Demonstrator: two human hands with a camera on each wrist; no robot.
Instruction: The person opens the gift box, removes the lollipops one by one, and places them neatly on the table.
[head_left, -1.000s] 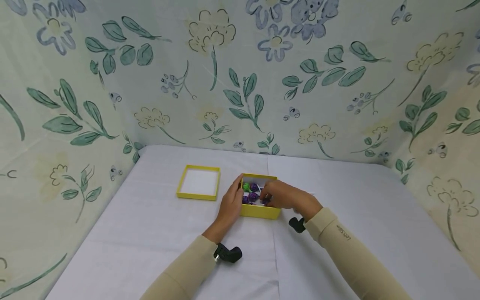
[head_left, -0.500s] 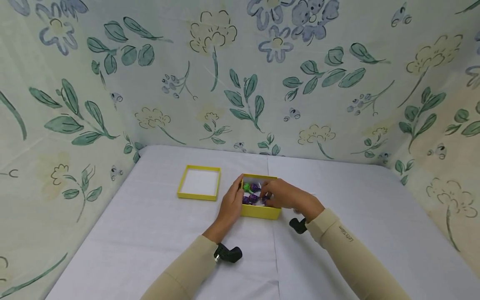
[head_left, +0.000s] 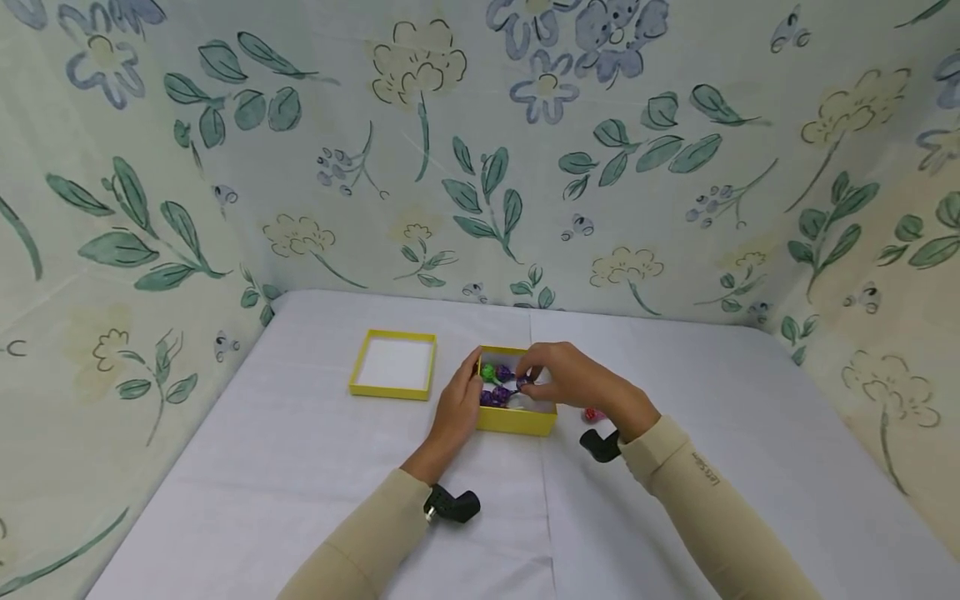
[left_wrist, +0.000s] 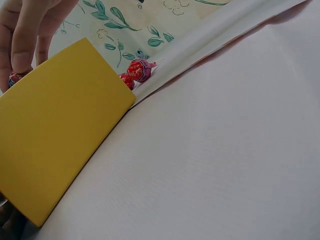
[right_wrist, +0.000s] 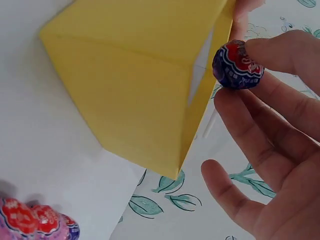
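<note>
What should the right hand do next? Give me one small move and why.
Probably lift the pinched lollipop clear of the yellow box: the right hand holds it near the open top, the left hand rests against one side, and other lollipops lie outside.

"Lets Slim" on the right sleeve, partly hidden lettering on the wrapped candy, unreadable

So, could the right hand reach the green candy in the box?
Probably yes: the box is open above the green candy, though the right hand pinches another candy and may need to release it.
</note>
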